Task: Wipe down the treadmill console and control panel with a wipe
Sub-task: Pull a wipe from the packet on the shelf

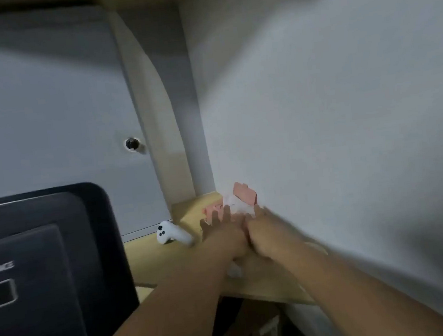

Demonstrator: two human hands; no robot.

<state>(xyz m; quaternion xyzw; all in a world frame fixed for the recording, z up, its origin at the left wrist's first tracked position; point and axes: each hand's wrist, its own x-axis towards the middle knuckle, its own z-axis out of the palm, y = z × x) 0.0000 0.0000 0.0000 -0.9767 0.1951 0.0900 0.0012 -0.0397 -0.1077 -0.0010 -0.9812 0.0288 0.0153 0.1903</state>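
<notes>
Wooden shelf point(267, 285) bears pink pack point(240, 197), white controller point(171, 233).

Domestic room: plain white wall point(329, 89), light wooden shelf point(266, 280), white game controller point(171, 233), black treadmill console point(48, 265) alongside.

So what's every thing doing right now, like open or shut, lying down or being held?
Pink wipe pack: on the wooden shelf, flap up, open.
White wipe: sticking out of the pack, at the fingertips.
Left hand: fingers spread, by the pack.
Right hand: at the wipe; grip too blurred to tell.
White controller: lying on the shelf, untouched.
Treadmill console: dark, untouched.
Cabinet door: shut.
</notes>
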